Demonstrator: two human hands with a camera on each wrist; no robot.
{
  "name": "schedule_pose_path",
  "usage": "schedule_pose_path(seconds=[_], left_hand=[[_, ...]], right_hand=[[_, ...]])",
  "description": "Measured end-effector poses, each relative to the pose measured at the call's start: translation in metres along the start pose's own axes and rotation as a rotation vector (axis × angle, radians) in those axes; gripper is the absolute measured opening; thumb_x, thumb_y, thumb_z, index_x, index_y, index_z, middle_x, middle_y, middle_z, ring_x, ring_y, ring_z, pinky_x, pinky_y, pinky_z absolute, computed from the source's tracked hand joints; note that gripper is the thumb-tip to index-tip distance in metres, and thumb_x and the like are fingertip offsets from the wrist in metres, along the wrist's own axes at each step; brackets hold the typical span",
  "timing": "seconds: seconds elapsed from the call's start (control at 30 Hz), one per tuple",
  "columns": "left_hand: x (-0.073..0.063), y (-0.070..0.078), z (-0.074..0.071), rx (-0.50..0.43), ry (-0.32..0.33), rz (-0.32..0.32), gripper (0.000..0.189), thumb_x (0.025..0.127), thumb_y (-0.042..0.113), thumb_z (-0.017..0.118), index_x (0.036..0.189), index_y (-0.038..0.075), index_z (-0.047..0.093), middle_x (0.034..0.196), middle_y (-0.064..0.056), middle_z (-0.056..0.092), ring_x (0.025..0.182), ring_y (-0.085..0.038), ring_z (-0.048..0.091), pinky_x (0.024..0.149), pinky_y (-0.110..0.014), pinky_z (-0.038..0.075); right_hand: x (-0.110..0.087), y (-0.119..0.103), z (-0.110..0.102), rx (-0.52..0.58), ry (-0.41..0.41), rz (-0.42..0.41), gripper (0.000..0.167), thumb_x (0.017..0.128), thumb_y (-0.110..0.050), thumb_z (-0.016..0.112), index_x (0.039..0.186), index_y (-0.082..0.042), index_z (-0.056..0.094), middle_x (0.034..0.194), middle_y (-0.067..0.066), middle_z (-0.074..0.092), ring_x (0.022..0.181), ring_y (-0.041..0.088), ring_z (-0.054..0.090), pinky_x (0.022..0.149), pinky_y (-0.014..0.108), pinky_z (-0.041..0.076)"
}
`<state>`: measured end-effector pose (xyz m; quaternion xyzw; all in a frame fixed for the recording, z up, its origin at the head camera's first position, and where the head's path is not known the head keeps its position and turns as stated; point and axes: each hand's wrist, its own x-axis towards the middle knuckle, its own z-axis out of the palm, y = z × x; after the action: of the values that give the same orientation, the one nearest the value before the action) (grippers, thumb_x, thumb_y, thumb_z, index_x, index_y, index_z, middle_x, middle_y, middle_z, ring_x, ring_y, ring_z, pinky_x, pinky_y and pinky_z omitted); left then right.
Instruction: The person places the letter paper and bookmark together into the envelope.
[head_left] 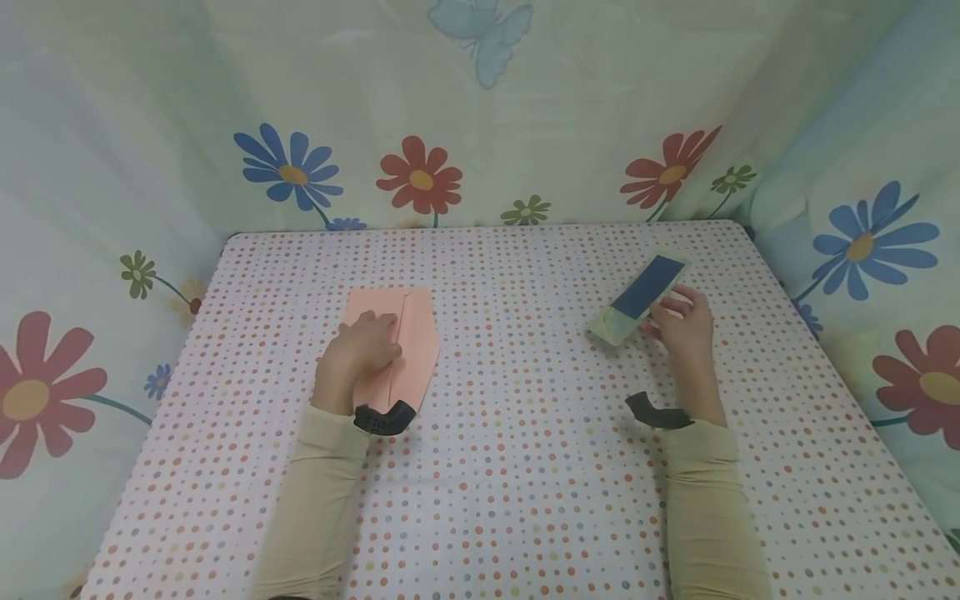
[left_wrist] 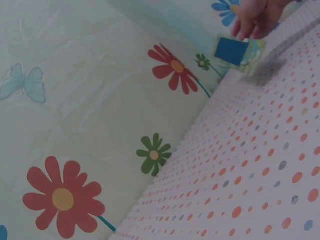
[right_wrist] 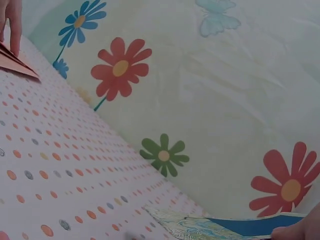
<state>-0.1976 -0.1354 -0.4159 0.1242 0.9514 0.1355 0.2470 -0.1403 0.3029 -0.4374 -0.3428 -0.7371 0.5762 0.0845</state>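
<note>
A pink paper envelope lies on the left half of the table, its long flap edge facing up. My left hand rests on it, fingers reaching down near the flap edge. In the right wrist view, the envelope's layers stand slightly apart beneath those fingers. Over on the right, my right hand pinches a long, pale green patterned card with a dark blue panel by its near side. The card is tilted above the table. The left wrist view shows that card hanging below the right hand.
A white tablecloth with coloured dots covers the table. Pale curtains printed with flowers and a butterfly close off the back and both sides. Black wrist mounts sit at both cuffs.
</note>
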Motion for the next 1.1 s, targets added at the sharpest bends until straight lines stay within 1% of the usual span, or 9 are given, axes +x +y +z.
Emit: schedule_pose_path(seconds=[0.17, 0.27, 0.4, 0.5, 0.57, 0.73, 0.77, 0.9, 1.1], left_hand=[[0.0, 0.001, -0.001, -0.007, 0.004, -0.003, 0.064, 0.088, 0.022, 0.047, 0.149, 0.008, 0.031, 0.147, -0.022, 0.035, 0.14, -0.041, 0.028, 0.109, -0.067, 0.024], [0.0, 0.001, 0.0, -0.01, 0.006, -0.001, 0.064, 0.088, 0.021, 0.047, 0.149, 0.008, 0.031, 0.147, -0.022, 0.035, 0.14, -0.041, 0.028, 0.109, -0.067, 0.023], [0.0, 0.0, 0.0, -0.012, 0.009, 0.001, 0.064, 0.088, 0.021, 0.047, 0.149, 0.008, 0.031, 0.146, -0.022, 0.035, 0.139, -0.041, 0.028, 0.11, -0.067, 0.021], [0.0, 0.0, 0.0, -0.012, 0.009, 0.004, 0.064, 0.088, 0.021, 0.047, 0.148, 0.007, 0.031, 0.146, -0.023, 0.035, 0.139, -0.042, 0.028, 0.111, -0.067, 0.02], [0.0, -0.001, 0.0, -0.012, 0.008, 0.006, 0.064, 0.088, 0.021, 0.047, 0.148, 0.007, 0.031, 0.146, -0.023, 0.035, 0.139, -0.042, 0.028, 0.111, -0.067, 0.02], [-0.001, -0.001, -0.001, -0.016, 0.007, 0.003, 0.065, 0.087, 0.021, 0.047, 0.149, 0.008, 0.031, 0.147, -0.023, 0.034, 0.139, -0.043, 0.028, 0.11, -0.067, 0.023], [-0.001, -0.001, -0.001, -0.019, 0.007, 0.002, 0.065, 0.087, 0.021, 0.047, 0.149, 0.008, 0.031, 0.148, -0.023, 0.033, 0.14, -0.043, 0.027, 0.11, -0.067, 0.023], [-0.002, 0.0, -0.001, -0.033, 0.008, -0.004, 0.064, 0.088, 0.022, 0.048, 0.149, 0.008, 0.031, 0.149, -0.023, 0.031, 0.14, -0.045, 0.025, 0.109, -0.067, 0.024], [-0.004, 0.0, -0.003, -0.048, 0.01, -0.017, 0.064, 0.088, 0.022, 0.049, 0.149, 0.01, 0.032, 0.151, -0.023, 0.029, 0.139, -0.05, 0.022, 0.108, -0.067, 0.027]], right_hand=[[0.01, 0.01, 0.003, 0.175, 0.044, -0.069, 0.059, 0.09, -0.014, 0.062, 0.141, -0.027, 0.035, 0.108, -0.006, 0.045, 0.087, 0.007, 0.061, 0.073, 0.021, 0.058], [0.009, 0.012, 0.007, 0.259, 0.071, -0.106, 0.056, 0.089, -0.012, 0.063, 0.137, -0.027, 0.038, 0.108, -0.005, 0.046, 0.088, 0.008, 0.061, 0.071, 0.021, 0.058], [-0.01, -0.001, 0.015, 0.307, 0.086, -0.126, 0.053, 0.091, -0.009, 0.06, 0.136, -0.025, 0.037, 0.108, -0.005, 0.045, 0.089, 0.008, 0.059, 0.073, 0.019, 0.057], [-0.024, -0.012, 0.022, 0.342, 0.079, -0.131, 0.05, 0.092, -0.006, 0.056, 0.135, -0.023, 0.035, 0.107, -0.004, 0.044, 0.089, 0.008, 0.055, 0.075, 0.019, 0.057], [-0.03, -0.016, 0.027, 0.35, 0.08, -0.139, 0.049, 0.093, -0.005, 0.055, 0.134, -0.023, 0.034, 0.107, -0.004, 0.043, 0.088, 0.008, 0.055, 0.077, 0.02, 0.057], [-0.035, -0.018, 0.038, 0.359, 0.089, -0.151, 0.047, 0.094, -0.008, 0.055, 0.132, -0.024, 0.033, 0.107, -0.004, 0.044, 0.089, 0.008, 0.057, 0.081, 0.022, 0.057], [-0.036, -0.019, 0.04, 0.376, 0.089, -0.151, 0.047, 0.094, -0.008, 0.055, 0.132, -0.024, 0.032, 0.107, -0.003, 0.044, 0.089, 0.009, 0.057, 0.081, 0.022, 0.057], [-0.04, -0.02, 0.047, 0.431, 0.094, -0.163, 0.047, 0.093, -0.005, 0.055, 0.131, -0.022, 0.031, 0.107, -0.002, 0.042, 0.088, 0.01, 0.056, 0.081, 0.024, 0.057], [-0.045, -0.019, 0.059, 0.51, 0.089, -0.201, 0.047, 0.092, -0.001, 0.054, 0.127, -0.02, 0.029, 0.106, -0.001, 0.04, 0.084, 0.011, 0.056, 0.075, 0.022, 0.057]])
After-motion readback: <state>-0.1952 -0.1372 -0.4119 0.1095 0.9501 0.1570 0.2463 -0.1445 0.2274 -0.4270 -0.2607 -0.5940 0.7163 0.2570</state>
